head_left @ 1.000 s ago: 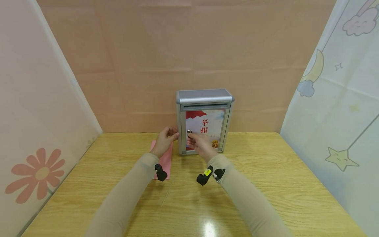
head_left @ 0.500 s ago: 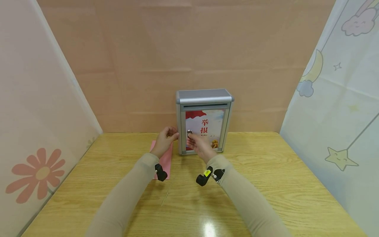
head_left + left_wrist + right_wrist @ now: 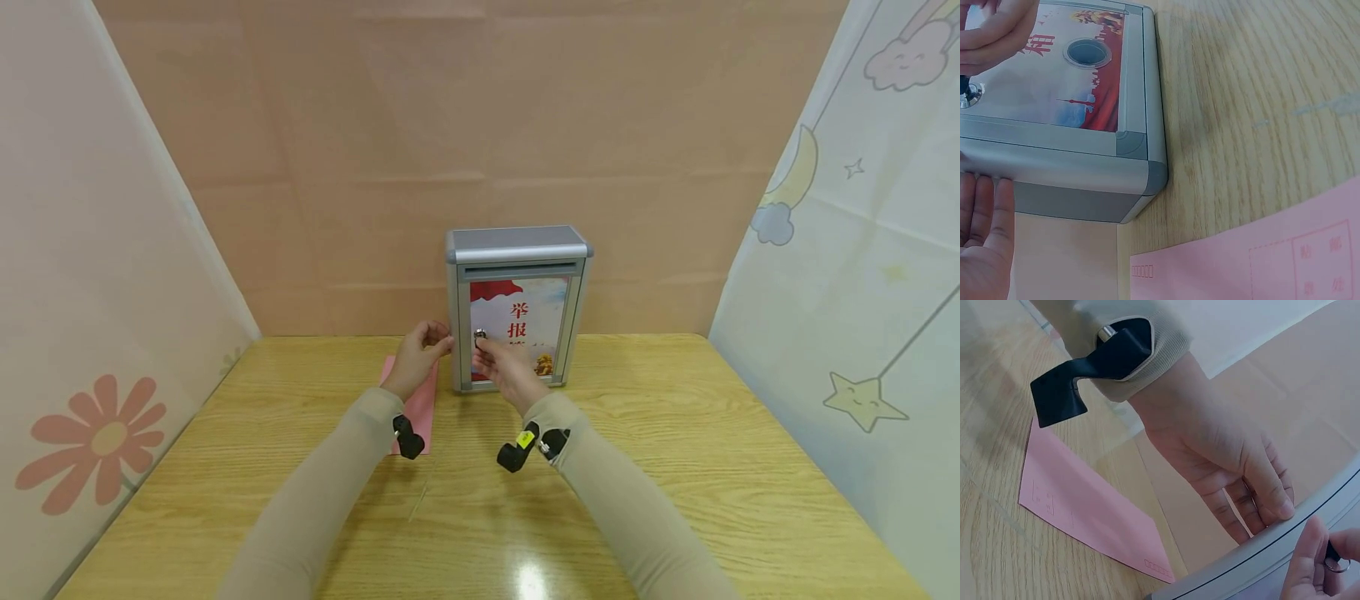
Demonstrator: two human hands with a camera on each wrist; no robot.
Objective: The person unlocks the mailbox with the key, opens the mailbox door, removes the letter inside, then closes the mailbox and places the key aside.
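A grey metal letter box [image 3: 521, 240] stands upright on the table, with a slot near its top and a printed front panel bearing red characters. My right hand [image 3: 512, 372] is at the left part of the front. Its thumb and fingers pinch a small black-headed key [image 3: 1332, 550] with a metal ring, at the silver lock [image 3: 972, 95]. The key's blade is hidden. My left hand [image 3: 415, 360] rests its fingertips against the box's left side, thumb at the front edge, fingers relaxed. A pink envelope [image 3: 1094, 509] lies on the table beneath the left wrist.
The wood-grain table [image 3: 660, 467] runs to a tan paper backdrop [image 3: 337, 167] behind the box. Patterned white sheets stand at left and right. A round window [image 3: 1087, 53] sits low in the box front. Black wrist cameras hang from both sleeves.
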